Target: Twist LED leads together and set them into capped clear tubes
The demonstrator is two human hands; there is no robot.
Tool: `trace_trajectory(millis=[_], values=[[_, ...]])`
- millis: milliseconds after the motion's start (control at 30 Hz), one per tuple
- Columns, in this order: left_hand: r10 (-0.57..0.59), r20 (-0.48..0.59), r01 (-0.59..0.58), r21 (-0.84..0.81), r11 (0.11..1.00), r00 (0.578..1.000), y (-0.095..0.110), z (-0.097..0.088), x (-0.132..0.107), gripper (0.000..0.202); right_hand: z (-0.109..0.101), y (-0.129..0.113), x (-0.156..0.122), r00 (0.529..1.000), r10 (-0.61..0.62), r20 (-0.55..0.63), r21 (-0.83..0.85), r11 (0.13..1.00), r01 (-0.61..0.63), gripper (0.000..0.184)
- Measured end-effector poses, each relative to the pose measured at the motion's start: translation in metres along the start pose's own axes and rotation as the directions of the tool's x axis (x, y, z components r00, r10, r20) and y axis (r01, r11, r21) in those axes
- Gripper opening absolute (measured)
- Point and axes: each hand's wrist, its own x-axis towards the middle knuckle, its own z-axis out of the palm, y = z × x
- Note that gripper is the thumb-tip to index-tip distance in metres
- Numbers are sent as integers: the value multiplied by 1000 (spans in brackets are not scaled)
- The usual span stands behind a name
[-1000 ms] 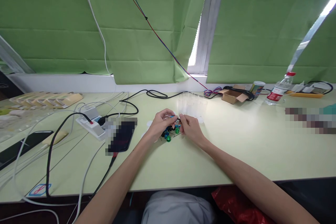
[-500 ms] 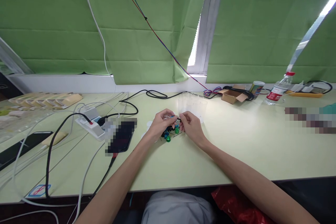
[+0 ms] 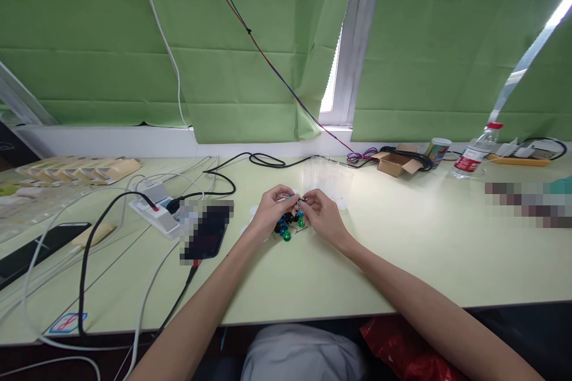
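Observation:
My left hand (image 3: 270, 209) is closed in a pinch at the middle of the table. Facing it, my right hand (image 3: 327, 215) pinches too, its fingertips almost touching the left ones. Between them is a small, thin piece with dark and shiny metallic parts, too small to name. Just below the fingers lies a cluster of small round green pieces (image 3: 286, 236), blue pieces (image 3: 283, 229) and black ones, with thin metal bits among them. The hands partly hide this cluster.
Behind my hands stands a clear plastic container (image 3: 328, 175). To the left are a phone (image 3: 208, 232), a white power strip (image 3: 156, 220) and loose cables. A small cardboard box (image 3: 393, 164), a can (image 3: 435, 152) and a water bottle (image 3: 473, 155) line the back right.
My right fingertips have shifted slightly left, closer to my left fingertips. The small piece between them has turned a little. The cluster below looks the same.

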Motion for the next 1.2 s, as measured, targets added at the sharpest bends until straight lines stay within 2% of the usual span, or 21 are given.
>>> trace_trajectory(millis=[200, 600, 800, 900, 1100, 1200], values=[[14, 22, -15, 19, 1000, 1000, -1, -2, 1, 29, -1, -2, -1, 1000, 1, 13, -35, 999, -1, 25], [35, 103, -38, 30, 999, 994, 0, -2, -1, 29, -2, -3, 1, 1000, 3, -12, -230, 973, -5, 49], [18, 120, -22, 33, 999, 993, 4, 1, -4, 35, -2, -5, 0, 998, 46, -35, -226, 973, -53, 58], [20, 107, -25, 46, 999, 994, 6, 2, -5, 36, -3, -5, 0, 998, 20, -51, -201, 979, -30, 54], [26, 108, -30, 36, 999, 994, 3, 3, -4, 33, -3, -3, 0, 998, 10, -64, -47, 999, -13, 34], [31, 64, -32, 9, 999, 997, 0, 2, -2, 32, -1, -3, -1, 998, -9, -60, -20, 1000, 8, 27]])
